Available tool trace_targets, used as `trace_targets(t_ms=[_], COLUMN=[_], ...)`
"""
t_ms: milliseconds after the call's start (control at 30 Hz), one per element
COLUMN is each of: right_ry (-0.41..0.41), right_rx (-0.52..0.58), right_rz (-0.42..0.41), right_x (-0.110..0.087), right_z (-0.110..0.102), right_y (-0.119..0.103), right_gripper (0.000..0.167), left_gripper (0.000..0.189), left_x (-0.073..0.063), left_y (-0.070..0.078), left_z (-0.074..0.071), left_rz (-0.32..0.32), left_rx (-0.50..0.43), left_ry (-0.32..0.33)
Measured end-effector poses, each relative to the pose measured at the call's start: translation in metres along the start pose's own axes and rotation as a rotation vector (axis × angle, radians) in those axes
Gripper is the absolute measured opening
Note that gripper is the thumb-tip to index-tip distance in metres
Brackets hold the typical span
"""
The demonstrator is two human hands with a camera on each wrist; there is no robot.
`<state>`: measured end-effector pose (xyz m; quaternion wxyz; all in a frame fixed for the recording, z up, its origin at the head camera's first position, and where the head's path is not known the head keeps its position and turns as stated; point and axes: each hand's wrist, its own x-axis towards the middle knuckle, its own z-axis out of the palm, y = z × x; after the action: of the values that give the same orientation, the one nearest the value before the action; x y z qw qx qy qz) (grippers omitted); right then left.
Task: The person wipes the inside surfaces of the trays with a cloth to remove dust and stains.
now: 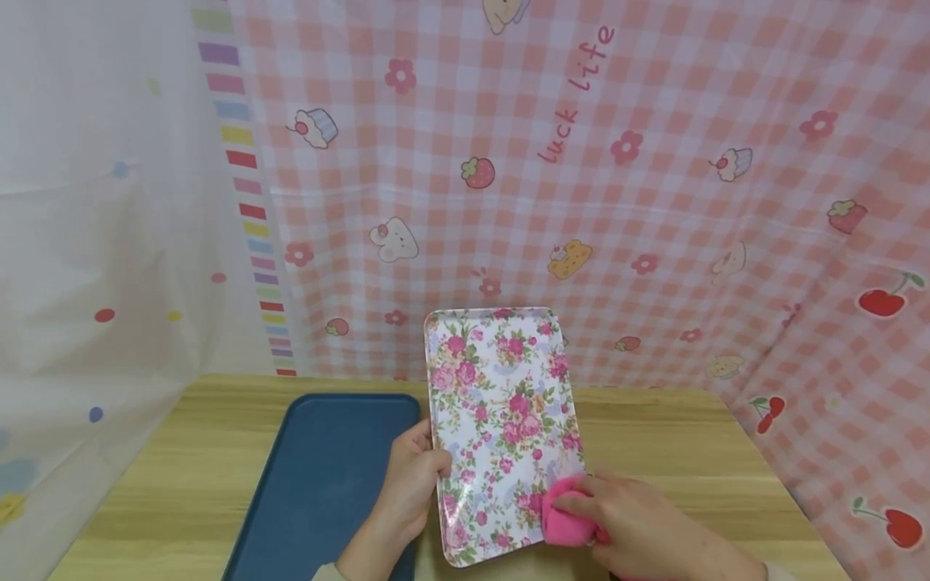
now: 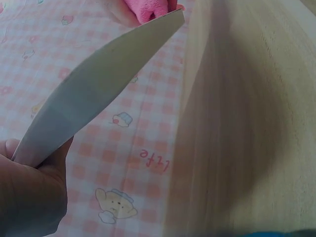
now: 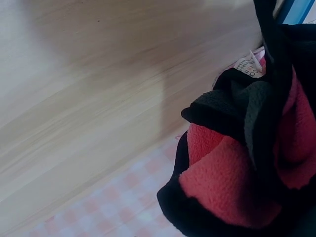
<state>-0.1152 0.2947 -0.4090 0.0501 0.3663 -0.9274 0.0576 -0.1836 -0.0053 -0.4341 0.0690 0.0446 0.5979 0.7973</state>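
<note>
My left hand point(image 1: 411, 476) grips the left edge of a white tray point(image 1: 501, 363) printed with pink roses, its thumb over the rim. The tray is tilted up above the table, its patterned face toward me; the left wrist view shows its plain underside point(image 2: 94, 84). With my right hand point(image 1: 639, 516) I hold a bunched pink cloth point(image 1: 568, 516) against the tray's lower right corner. Close up in the right wrist view, the cloth point(image 3: 227, 173) shows dark edging and folds, and the right hand's fingers are hidden there.
A dark blue tray point(image 1: 327, 468) lies on the wooden table point(image 1: 167, 468), left of the flowered one and partly behind my left forearm. Behind the table hangs a pink checked curtain point(image 1: 508, 226), with a white dotted curtain point(image 1: 109, 242) on the left.
</note>
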Motion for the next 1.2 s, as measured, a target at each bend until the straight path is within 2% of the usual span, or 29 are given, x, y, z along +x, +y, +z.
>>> trace_targets(t_ms=[333,667,767,1033,1200], right_ry=[-0.016,0.057,0.064,0.187,0.193], right_rx=[-0.004,-0.019,-0.027,-0.055,-0.028], right_rz=[0.057,0.142,0.186,0.257,0.306], right_x=[-0.007,-0.018,-0.020,-0.024,-0.026], right_z=[-0.004,-0.021,-0.026,-0.030,-0.032], right_y=[0.007,0.021,0.025,0.038,0.051], right_gripper=[0.058,0.059,0.060,0.060,0.058], left_gripper=[0.068,0.073,0.073,0.081,0.079], left_x=[-0.001,-0.001,0.000,0.004,0.004], left_y=[0.001,0.003,0.002,-0.006,-0.009], left_z=[-0.001,-0.001,-0.002,-0.002,-0.002], left_rz=[-0.001,-0.013,-0.023,-0.079,-0.098], left_rx=[0.002,-0.004,-0.013,-0.052,-0.038], left_ry=[0.020,0.017,-0.001,-0.047,-0.061])
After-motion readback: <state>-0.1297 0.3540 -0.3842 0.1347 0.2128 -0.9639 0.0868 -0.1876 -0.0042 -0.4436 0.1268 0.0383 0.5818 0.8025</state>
